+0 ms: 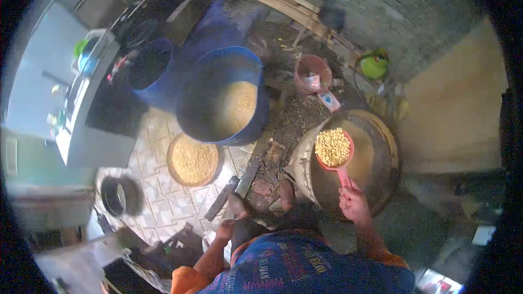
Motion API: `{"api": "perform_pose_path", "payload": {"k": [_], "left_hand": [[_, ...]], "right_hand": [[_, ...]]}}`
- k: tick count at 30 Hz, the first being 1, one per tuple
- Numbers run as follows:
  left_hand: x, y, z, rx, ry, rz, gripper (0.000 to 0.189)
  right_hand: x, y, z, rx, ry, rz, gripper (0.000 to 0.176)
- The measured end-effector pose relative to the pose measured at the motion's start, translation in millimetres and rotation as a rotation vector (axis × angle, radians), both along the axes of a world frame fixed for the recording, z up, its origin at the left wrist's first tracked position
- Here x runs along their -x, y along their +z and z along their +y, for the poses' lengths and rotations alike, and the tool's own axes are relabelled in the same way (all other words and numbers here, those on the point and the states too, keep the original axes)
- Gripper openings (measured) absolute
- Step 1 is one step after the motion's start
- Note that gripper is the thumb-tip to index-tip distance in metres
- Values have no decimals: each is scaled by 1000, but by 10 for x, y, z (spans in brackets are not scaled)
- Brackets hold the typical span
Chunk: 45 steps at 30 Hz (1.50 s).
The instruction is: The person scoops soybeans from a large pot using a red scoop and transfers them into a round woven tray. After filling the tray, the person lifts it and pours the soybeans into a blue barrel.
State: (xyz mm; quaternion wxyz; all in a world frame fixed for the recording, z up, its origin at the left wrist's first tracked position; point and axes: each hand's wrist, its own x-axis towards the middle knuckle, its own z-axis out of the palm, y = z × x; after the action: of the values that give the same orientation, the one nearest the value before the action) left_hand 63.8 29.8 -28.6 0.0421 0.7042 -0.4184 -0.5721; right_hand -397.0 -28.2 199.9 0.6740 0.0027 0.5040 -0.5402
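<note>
At far left, a dark pot [112,196] sits on the tiled floor [154,207]. To its right is a round tray [171,159] heaped with pale grains [193,159]. Just behind that tray, a large blue tub [197,95] holds a further quantity, banked against its right side.

The left hand [224,231] is beside the person's knee, apart from the tub and tray. Its fingers are too small and blurred to read; whether it is clenched, grasping or released, I cannot tell. Behind the strip of littered ground, a pink bucket [303,71] contains a packet [312,82].

At right, a pink scoop [343,173] filled with similar grains [332,147] is held above the mouth of a wide drum [305,170]. The right hand [355,204] is closed round the scoop's handle. The drum's contents are probably murky liquid, though the dim view does not settle it.

Assessment: the load is heaped, so the bowl should be kept level and the wrist steady. A firm grip nearer the bowl would reduce wobble. Any tilt should be slow, low and well inside the drum's rim, to limit spillage.
</note>
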Motion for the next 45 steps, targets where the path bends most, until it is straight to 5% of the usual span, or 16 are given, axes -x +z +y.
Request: {"api": "perform_pose_path", "payload": {"k": [4,5,9,15,20,23,27,30,37,45], "left_hand": [[-283,104,170,181,36,16,36],[-427,-282,345,222,112,43,35],[-546,464,334,107,282,50,31],[-1087,-11,985,58,550,-47,30],[-1357,4,1338,-50,744,-19,30],[-1462,231,1361,-163,924,67,30],[-1414,-180,1747,-97,974,90,26],[-1383,123,1558,-178,1120,225,22],[-1406,85,1405,-118,1054,259,22],[-1506,301,1185,-138,1103,254,19]], "right_hand": [[-607,115,-317,49,185,45,31],[-772,92,-444,55,245,12,29],[-1526,-178,-876,59,500,-22,25],[-2995,-643,-1583,25,796,-18,24],[-4128,-1111,-2066,53,1053,445,13],[-4608,-1949,-2410,205,1183,837,13],[-5110,-1738,-2600,511,1403,1478,21],[-5380,-1639,-2738,347,1449,1588,22],[-5712,-1404,-2932,380,1538,1811,26],[-5809,-1351,-2987,695,1551,2086,32]]}}
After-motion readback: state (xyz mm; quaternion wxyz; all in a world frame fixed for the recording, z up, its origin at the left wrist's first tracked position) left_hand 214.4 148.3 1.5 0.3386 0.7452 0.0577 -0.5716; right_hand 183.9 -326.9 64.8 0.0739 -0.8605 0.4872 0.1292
